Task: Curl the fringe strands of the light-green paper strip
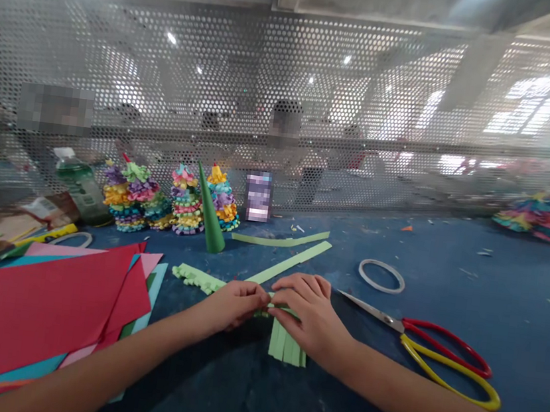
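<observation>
My left hand (233,304) and my right hand (309,310) meet at the middle of the blue table, fingers pinched on a light green fringed paper strip (287,344). Its cut fringe hangs down below my right hand, and a curled stretch of the strip (196,278) runs off to the left. Both hands are closed on it. A plain green paper cone (210,218) stands upright behind the hands.
Red-and-yellow-handled scissors (437,353) lie right of my right hand. A tape ring (381,276) and plain green strips (293,258) lie behind. Red, pink and blue paper sheets (32,303) cover the left. Finished colourful paper trees (175,204) and a bottle (79,185) stand by the perforated screen (288,101).
</observation>
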The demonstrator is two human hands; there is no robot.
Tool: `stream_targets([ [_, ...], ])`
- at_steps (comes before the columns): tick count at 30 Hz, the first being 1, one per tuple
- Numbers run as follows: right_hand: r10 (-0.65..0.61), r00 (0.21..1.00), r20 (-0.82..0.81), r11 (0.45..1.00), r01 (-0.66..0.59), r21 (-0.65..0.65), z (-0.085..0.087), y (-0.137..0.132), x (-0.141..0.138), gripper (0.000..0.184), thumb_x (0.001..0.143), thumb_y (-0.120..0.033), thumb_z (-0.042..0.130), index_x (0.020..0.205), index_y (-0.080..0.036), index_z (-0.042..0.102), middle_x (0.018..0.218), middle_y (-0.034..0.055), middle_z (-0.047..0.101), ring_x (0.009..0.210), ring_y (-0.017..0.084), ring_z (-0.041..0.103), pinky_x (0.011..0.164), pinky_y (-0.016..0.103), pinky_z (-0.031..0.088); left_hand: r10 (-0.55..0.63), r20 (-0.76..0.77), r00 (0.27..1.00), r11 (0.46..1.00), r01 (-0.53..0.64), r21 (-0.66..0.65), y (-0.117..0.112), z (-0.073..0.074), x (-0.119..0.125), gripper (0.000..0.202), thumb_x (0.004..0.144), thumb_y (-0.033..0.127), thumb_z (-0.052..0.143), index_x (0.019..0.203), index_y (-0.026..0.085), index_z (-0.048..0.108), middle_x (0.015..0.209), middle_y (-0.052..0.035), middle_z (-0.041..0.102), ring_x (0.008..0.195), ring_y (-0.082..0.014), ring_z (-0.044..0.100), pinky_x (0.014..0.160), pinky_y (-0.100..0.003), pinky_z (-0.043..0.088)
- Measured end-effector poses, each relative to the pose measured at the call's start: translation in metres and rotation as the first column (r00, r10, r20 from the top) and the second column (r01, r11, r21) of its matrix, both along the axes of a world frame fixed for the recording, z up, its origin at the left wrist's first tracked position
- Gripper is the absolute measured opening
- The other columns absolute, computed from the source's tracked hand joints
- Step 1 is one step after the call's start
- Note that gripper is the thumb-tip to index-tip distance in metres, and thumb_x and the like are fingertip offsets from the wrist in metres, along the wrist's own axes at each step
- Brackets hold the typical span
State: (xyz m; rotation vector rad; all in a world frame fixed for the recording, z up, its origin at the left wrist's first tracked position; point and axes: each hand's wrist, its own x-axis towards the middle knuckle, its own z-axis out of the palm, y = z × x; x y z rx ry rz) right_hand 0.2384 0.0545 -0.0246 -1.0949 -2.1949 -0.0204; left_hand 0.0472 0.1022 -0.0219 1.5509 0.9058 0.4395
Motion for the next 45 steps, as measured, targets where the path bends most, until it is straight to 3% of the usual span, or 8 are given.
stream_targets([
  [23, 0.059, 0.994, -0.093, 0.993, -0.069, -0.098, -0.001, 0.006, 0.001, 0.004, 0.088, -0.019, 0.052, 0.087, -0.021, 0.055, 0.094, 0.0036, 0.058, 0.089, 0.019, 0.052, 0.079, 0.035, 0.037, 0.082, 0.020, 0.996, 0.987, -0.084, 0.136, -0.004, 0.006, 0.000, 0.033, 0.081, 0.052, 0.050, 0.083, 0.020, 0.049, 0.049, 0.0097, 0.033, 0.038, -0.0063, 0.028, 0.037, -0.018, 0.024],
  [25, 0.107, 0.978, -0.181, 0.984, -0.129, -0.120, -0.001, 0.008, 0.002, 0.005, 0.087, -0.017, 0.051, 0.088, -0.020, 0.054, 0.094, 0.0044, 0.056, 0.088, 0.018, 0.052, 0.077, 0.033, 0.041, 0.148, 0.025, 0.989, 0.952, -0.150, 0.266, -0.001, 0.017, -0.006, 0.027, 0.085, 0.047, 0.047, 0.089, 0.020, 0.052, 0.061, 0.0056, 0.045, 0.050, -0.0079, 0.040, 0.047, -0.019, 0.033],
  [26, 0.136, 0.965, -0.225, 0.979, -0.166, -0.119, -0.002, 0.009, 0.003, 0.006, 0.087, -0.016, 0.050, 0.089, -0.020, 0.053, 0.095, 0.0047, 0.055, 0.089, 0.017, 0.052, 0.077, 0.031, 0.042, 0.196, -0.020, 0.980, 0.869, -0.164, 0.467, 0.001, 0.023, -0.011, 0.026, 0.088, 0.043, 0.044, 0.093, 0.021, 0.054, 0.070, 0.0026, 0.052, 0.060, -0.0101, 0.047, 0.055, -0.021, 0.038],
  [28, 0.197, 0.941, -0.276, 0.969, -0.230, -0.093, -0.002, 0.009, 0.003, 0.007, 0.087, -0.015, 0.050, 0.091, -0.020, 0.053, 0.098, 0.0051, 0.053, 0.090, 0.015, 0.053, 0.079, 0.029, 0.044, 0.178, -0.169, 0.969, 0.718, -0.011, 0.695, 0.010, 0.032, -0.021, 0.027, 0.091, 0.040, 0.041, 0.103, 0.022, 0.057, 0.099, -0.0036, 0.060, 0.090, -0.0174, 0.054, 0.081, -0.029, 0.041],
  [30, 0.242, 0.935, -0.258, 0.962, -0.266, -0.061, -0.003, 0.008, 0.003, 0.006, 0.087, -0.016, 0.050, 0.091, -0.020, 0.052, 0.101, 0.0056, 0.052, 0.092, 0.015, 0.053, 0.080, 0.029, 0.044, 0.135, -0.346, 0.928, 0.646, 0.183, 0.741, 0.021, 0.035, -0.030, 0.034, 0.090, 0.045, 0.042, 0.114, 0.024, 0.055, 0.122, -0.0058, 0.054, 0.116, -0.0246, 0.043, 0.100, -0.039, 0.029],
  [36, 0.182, 0.982, -0.045, 0.983, -0.180, 0.045, -0.002, 0.012, 0.013, 0.005, 0.085, -0.015, 0.050, 0.088, -0.019, 0.051, 0.105, 0.0077, 0.055, 0.097, 0.019, 0.052, 0.083, 0.035, 0.040, -0.047, -0.557, 0.829, 0.714, 0.418, 0.562, 0.044, 0.027, -0.044, 0.035, 0.088, 0.049, 0.040, 0.088, 0.019, 0.060, 0.110, -0.0053, 0.059, 0.103, -0.0197, 0.051, 0.091, -0.029, 0.037],
  [39, 0.127, 0.990, 0.059, 0.992, -0.127, -0.005, -0.001, 0.021, 0.019, 0.005, 0.082, -0.014, 0.052, 0.084, -0.018, 0.050, 0.103, 0.0076, 0.056, 0.097, 0.020, 0.052, 0.083, 0.036, 0.039, -0.064, -0.598, 0.799, 0.751, 0.434, 0.498, 0.043, 0.040, -0.048, 0.037, 0.089, 0.050, 0.036, 0.090, 0.018, 0.055, 0.084, -0.0019, 0.060, 0.074, -0.0141, 0.053, 0.064, -0.021, 0.040],
  [45, 0.071, 0.979, 0.189, 0.995, -0.056, -0.084, 0.000, 0.030, 0.019, 0.009, 0.087, -0.018, 0.047, 0.084, -0.020, 0.055, 0.103, 0.0060, 0.059, 0.098, 0.021, 0.052, 0.082, 0.036, 0.037, -0.062, -0.743, 0.667, 0.796, 0.481, 0.366, 0.036, 0.071, -0.065, 0.031, 0.085, 0.045, 0.041, 0.080, 0.020, 0.057, 0.074, 0.0009, 0.059, 0.063, -0.0128, 0.051, 0.051, -0.021, 0.032],
])
